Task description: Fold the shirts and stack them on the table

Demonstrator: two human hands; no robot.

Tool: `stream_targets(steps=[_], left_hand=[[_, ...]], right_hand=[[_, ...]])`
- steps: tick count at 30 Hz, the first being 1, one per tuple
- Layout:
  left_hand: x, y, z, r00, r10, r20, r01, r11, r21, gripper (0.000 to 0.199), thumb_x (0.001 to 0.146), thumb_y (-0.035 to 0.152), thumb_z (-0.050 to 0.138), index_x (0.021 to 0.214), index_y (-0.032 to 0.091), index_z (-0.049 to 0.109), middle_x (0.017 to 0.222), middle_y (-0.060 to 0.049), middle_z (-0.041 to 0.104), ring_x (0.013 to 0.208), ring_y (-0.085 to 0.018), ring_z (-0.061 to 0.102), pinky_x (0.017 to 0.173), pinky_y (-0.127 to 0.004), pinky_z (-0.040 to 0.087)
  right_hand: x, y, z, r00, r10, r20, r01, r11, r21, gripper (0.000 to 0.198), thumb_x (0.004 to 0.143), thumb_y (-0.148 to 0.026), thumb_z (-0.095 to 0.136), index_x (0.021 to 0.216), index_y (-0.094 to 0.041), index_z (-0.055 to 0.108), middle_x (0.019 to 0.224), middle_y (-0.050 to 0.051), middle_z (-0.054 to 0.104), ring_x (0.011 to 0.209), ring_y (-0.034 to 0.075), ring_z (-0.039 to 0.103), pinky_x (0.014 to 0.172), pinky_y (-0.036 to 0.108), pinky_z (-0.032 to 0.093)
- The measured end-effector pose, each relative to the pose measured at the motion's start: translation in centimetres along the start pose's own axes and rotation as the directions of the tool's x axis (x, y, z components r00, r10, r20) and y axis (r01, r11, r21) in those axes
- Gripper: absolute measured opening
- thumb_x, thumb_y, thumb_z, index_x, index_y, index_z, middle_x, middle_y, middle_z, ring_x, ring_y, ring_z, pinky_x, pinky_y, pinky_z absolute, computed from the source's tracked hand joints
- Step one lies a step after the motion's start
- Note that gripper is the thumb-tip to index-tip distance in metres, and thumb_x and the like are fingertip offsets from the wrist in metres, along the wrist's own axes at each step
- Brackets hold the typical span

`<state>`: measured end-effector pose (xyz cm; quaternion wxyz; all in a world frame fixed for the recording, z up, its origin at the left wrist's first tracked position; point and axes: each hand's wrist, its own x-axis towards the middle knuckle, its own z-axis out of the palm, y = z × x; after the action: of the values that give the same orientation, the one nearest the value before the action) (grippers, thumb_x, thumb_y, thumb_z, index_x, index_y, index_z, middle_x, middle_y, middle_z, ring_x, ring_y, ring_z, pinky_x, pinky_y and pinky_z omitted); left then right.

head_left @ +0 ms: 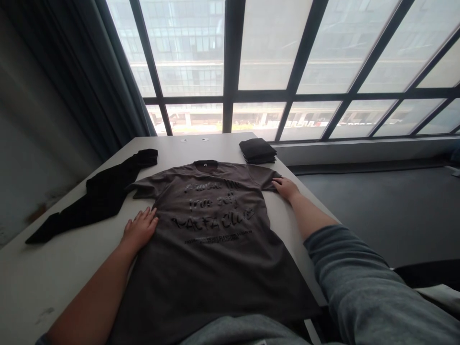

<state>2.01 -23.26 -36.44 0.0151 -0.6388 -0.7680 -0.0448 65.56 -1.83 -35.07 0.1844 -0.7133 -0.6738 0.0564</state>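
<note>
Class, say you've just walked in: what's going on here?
A person is at a white, smooth-topped table, both hands on a dark grey-brown, short-sleeved T-shirt with black lettering. It lies spread out, collar away from the person. The left hand rests at its side edge; the right hand touches the end of a sleeve. A long, rumpled black cloth garment lies to the left, and a neatly folded black fabric stack sits beyond the right sleeve.

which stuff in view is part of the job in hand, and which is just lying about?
In the job:
- shirt, spread flat
- left hand, at its side edge
- right hand, at a sleeve
- table, under it

Probably just lying about (no hand on them):
- black garment, left
- dark stack, far right
</note>
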Motion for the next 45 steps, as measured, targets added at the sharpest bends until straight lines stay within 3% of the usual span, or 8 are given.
stream_targets(steps=[5, 10, 14, 27, 32, 38, 41, 45], left_hand=[[0.8, -0.3, -0.3, 0.998, -0.048, 0.047, 0.050, 0.998, -0.031, 0.062, 0.105, 0.047, 0.036, 0.164, 0.030, 0.045, 0.174, -0.005, 0.035, 0.160, -0.034, 0.032, 0.125, -0.061, 0.032], [1.7, 0.2, -0.9, 0.998, -0.025, 0.062, 0.027, 0.999, -0.034, 0.063, 0.102, 0.038, 0.037, 0.164, 0.028, 0.045, 0.174, -0.003, 0.035, 0.161, -0.030, 0.031, 0.128, -0.059, 0.030], [3.0, 1.1, -0.9, 0.997, -0.005, 0.073, 0.006, 1.000, -0.005, 0.065, 0.100, 0.030, 0.035, 0.164, 0.025, 0.045, 0.174, -0.004, 0.035, 0.162, -0.028, 0.030, 0.129, -0.057, 0.029], [7.2, 2.5, -0.6, 0.999, 0.037, 0.025, -0.037, 0.999, -0.011, 0.064, 0.103, 0.033, 0.035, 0.163, 0.016, 0.045, 0.170, -0.013, 0.041, 0.159, -0.030, 0.035, 0.127, -0.057, 0.031], [7.4, 2.2, -0.6, 1.000, 0.008, -0.016, -0.009, 1.000, -0.021, 0.062, 0.103, 0.036, 0.035, 0.160, 0.017, 0.050, 0.168, -0.013, 0.045, 0.156, -0.028, 0.041, 0.127, -0.049, 0.034], [7.9, 1.8, 0.0, 0.999, -0.018, -0.043, 0.017, 0.999, -0.036, 0.062, 0.101, 0.040, 0.040, 0.157, 0.018, 0.054, 0.167, -0.011, 0.047, 0.152, -0.029, 0.046, 0.126, -0.045, 0.037], [7.9, 1.7, 0.1, 0.998, -0.019, -0.057, 0.015, 0.998, -0.056, 0.061, 0.100, 0.039, 0.042, 0.155, 0.019, 0.055, 0.166, -0.010, 0.049, 0.151, -0.029, 0.047, 0.126, -0.044, 0.037], [7.3, 1.8, -0.4, 0.997, 0.041, -0.073, -0.048, 0.993, -0.105, 0.059, 0.100, 0.037, 0.041, 0.155, 0.021, 0.055, 0.163, -0.008, 0.053, 0.150, -0.027, 0.048, 0.125, -0.041, 0.037]], right_hand=[[1.9, 0.8, 0.4, 0.998, -0.030, -0.057, 0.038, 0.989, 0.145, 0.046, 0.092, -0.039, 0.065, 0.135, -0.023, 0.076, 0.137, 0.008, 0.074, 0.125, 0.029, 0.068, 0.109, 0.036, 0.050], [2.9, 1.0, 0.8, 0.963, 0.191, -0.189, -0.175, 0.980, 0.096, 0.047, 0.091, -0.022, 0.060, 0.134, -0.017, 0.077, 0.133, 0.015, 0.075, 0.122, 0.031, 0.068, 0.105, 0.038, 0.052], [3.4, 0.7, 0.9, 0.938, 0.287, -0.196, -0.281, 0.958, 0.059, 0.051, 0.089, -0.015, 0.058, 0.137, -0.020, 0.075, 0.141, 0.016, 0.069, 0.131, 0.034, 0.062, 0.110, 0.043, 0.048], [2.6, -0.4, 0.5, 0.889, 0.419, -0.187, -0.424, 0.906, 0.014, 0.049, 0.097, -0.019, 0.047, 0.141, -0.018, 0.070, 0.147, 0.019, 0.061, 0.138, 0.034, 0.052, 0.116, 0.054, 0.038], [2.3, -0.6, 0.4, 0.852, 0.472, -0.225, -0.478, 0.878, 0.032, 0.053, 0.097, -0.027, 0.045, 0.141, -0.009, 0.069, 0.161, 0.024, 0.044, 0.148, 0.039, 0.040, 0.120, 0.057, 0.034], [0.7, -1.4, 0.7, 0.933, 0.256, -0.252, -0.271, 0.962, -0.026, 0.055, 0.099, -0.033, 0.038, 0.145, -0.020, 0.066, 0.171, 0.015, 0.033, 0.158, 0.038, 0.024, 0.123, 0.073, 0.020], [-0.4, -1.8, 0.9, 0.982, 0.169, -0.084, -0.177, 0.980, -0.096, 0.057, 0.103, -0.045, 0.035, 0.153, -0.029, 0.058, 0.173, 0.012, 0.032, 0.158, 0.038, 0.023, 0.121, 0.080, 0.011], [-1.7, -2.0, 0.9, 0.977, 0.201, 0.071, -0.192, 0.974, -0.117, 0.067, 0.104, -0.057, 0.032, 0.164, -0.030, 0.045, 0.174, 0.016, 0.031, 0.158, 0.041, 0.026, 0.118, 0.083, 0.011]])
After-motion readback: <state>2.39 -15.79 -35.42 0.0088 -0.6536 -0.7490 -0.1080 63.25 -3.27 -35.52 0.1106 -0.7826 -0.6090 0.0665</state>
